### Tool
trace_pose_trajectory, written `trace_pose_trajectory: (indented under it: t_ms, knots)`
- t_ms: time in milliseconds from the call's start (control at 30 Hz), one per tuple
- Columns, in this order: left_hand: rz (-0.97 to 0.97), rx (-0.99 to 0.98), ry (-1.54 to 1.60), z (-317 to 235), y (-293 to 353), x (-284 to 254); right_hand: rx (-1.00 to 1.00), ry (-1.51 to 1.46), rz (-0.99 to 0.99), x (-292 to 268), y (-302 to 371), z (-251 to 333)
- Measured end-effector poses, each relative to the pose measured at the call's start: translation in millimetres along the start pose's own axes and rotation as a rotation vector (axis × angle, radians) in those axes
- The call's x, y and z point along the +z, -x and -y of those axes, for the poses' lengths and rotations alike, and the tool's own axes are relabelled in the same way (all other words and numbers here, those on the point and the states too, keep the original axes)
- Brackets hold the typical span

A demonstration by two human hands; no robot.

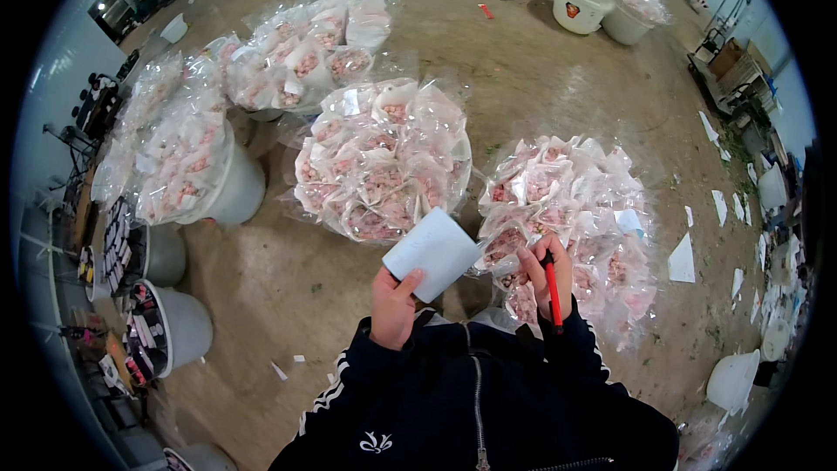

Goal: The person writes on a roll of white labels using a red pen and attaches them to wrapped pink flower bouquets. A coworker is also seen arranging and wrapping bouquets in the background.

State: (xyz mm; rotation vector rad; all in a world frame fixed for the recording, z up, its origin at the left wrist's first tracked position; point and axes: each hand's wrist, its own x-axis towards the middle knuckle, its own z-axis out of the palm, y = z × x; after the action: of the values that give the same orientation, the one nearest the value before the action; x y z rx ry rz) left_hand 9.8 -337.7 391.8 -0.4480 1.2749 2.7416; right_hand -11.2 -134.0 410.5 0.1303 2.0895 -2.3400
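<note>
My left hand (393, 307) grips a small pale paper pad (433, 255), its thumb lying over the near corner. Faint writing shows near the pad's left edge, and I cannot tell how many sheets it has. In my right hand (558, 279) is a red marker (553, 296) with a black end, its red body pointing down toward me. Behind that hand stands a bunch of pink flowers in clear and white wrapping (575, 187), with a pale slip (628, 222) on it. Beyond the pad is another wrapped flower bunch (379, 153).
More wrapped flowers (305, 48) stand farther back, and others fill a white bucket (237, 181) on the left. Buckets holding dark packed items (144, 331) line the left side. White tubs (580, 4) stand at the back right. Paper scraps (682, 260) litter the floor on the right.
</note>
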Motion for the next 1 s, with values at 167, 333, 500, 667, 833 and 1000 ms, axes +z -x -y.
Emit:
trace_pose_trajectory:
  t_ms: [167, 333, 500, 667, 833, 1000]
  knots:
    - [-0.010, -0.081, -0.016, 14.0, -8.2, -2.7, -0.044, -0.072, -0.037, -8.9, 0.5, 6.0]
    - [0.136, -0.188, -0.080, 26.2, -11.0, 9.3, 0.063, -0.003, -0.147, -31.8, 6.3, 6.4]
    - [0.278, -0.219, -0.188, 37.3, -9.1, 33.1, -0.207, -0.008, -0.289, -48.5, 13.5, -8.3]
    - [0.439, -0.228, -0.284, 53.4, -7.8, 64.5, -0.153, 0.189, -0.365, -68.3, 42.9, -9.4]
    - [0.575, -0.161, -0.383, 64.8, -8.6, 73.5, -0.021, 0.248, -0.418, -72.4, 65.0, -15.9]
    - [0.588, -0.154, -0.391, 71.5, -14.0, 64.8, -0.102, 0.221, -0.547, -67.9, 68.1, -19.2]
